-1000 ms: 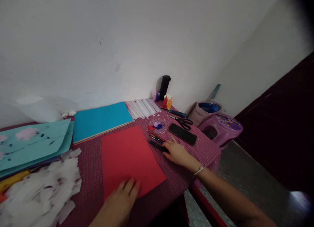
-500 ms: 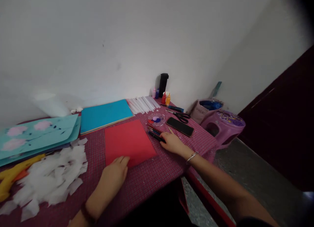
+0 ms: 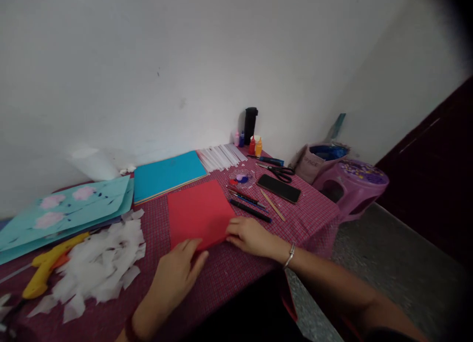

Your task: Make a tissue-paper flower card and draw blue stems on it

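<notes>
A red sheet of paper (image 3: 201, 209) lies on the checked tablecloth in front of me. At its near left corner rests my left hand (image 3: 175, 268), open, with its fingertips on the paper and its thumb held apart. My right hand (image 3: 253, 236) has its fingers closed at the sheet's near right corner. Just beyond that hand lie a black marker (image 3: 250, 210), slim paintbrushes (image 3: 247, 198) and a wooden stick (image 3: 272, 204).
Behind the red sheet are blue paper (image 3: 170, 174) and white strips (image 3: 221, 157). A phone (image 3: 279, 188), scissors (image 3: 281, 172), paint bottles (image 3: 252, 146) and a paint dish (image 3: 242, 178) stand right. White scraps (image 3: 101, 263), a yellow glue gun (image 3: 50, 263) and painted paper (image 3: 70, 209) lie left.
My right hand has let go of the black marker beside the paintbrushes and moved toward me to the red paper's corner. My left thumb has spread away from its fingers. The view has shifted slightly.
</notes>
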A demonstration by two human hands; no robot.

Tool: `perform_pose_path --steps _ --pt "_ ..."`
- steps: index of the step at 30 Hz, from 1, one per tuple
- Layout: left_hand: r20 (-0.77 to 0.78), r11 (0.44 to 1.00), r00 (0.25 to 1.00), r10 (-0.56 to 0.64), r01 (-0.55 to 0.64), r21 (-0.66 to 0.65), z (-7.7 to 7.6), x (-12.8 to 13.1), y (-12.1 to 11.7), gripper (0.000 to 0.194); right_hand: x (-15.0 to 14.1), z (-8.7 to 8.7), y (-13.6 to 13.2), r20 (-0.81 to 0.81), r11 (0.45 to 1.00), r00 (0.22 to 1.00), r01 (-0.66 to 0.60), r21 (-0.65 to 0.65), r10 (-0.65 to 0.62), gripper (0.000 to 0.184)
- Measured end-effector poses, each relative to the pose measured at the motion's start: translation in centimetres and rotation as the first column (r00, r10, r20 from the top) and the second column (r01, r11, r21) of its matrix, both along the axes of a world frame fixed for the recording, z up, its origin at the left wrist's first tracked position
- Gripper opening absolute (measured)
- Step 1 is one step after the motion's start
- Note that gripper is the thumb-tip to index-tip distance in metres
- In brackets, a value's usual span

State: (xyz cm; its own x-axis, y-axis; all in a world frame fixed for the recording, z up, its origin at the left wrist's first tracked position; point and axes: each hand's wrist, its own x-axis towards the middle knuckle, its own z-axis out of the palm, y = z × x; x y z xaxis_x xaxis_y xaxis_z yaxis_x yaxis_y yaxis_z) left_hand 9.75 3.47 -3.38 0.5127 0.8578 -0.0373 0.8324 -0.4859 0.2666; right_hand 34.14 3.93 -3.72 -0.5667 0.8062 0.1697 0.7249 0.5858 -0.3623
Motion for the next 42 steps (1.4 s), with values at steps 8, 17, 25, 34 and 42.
perform_pose_path --steps 8,17,25,34,42 --pt "-0.32 0.98 0.929 -0.188 0.198 -0.001 -2.3 1.3 -2.3 0.028 1.6 -1.4 -1.2 0.05 0.998 0.997 -0.062 -0.016 0.062 0.015" --pt "-0.09 0.997 0.993 0.074 -0.076 -0.019 -1.7 -0.5 -2.6 0.052 1.7 -2.1 -2.4 0.049 0.995 0.998 -0.041 -0.093 0.046 0.019" --pt "-0.099 0.997 0.993 0.059 -0.063 -0.038 -2.6 -0.6 -0.7 0.055 0.6 -3.0 -2.6 0.022 0.992 0.999 -0.027 -0.123 0.03 0.025" --pt "-0.154 0.982 0.984 0.086 -0.11 -0.154 -1.4 -7.9 -5.3 0.055 1.7 -1.4 -2.4 -0.085 0.938 0.996 -0.064 -0.341 0.037 0.037" --pt "-0.079 0.94 0.946 0.315 -0.322 -0.109 0.6 -12.3 1.5 0.048 1.1 -2.0 -1.6 -0.032 0.959 0.999 -0.032 -0.28 0.024 0.03"
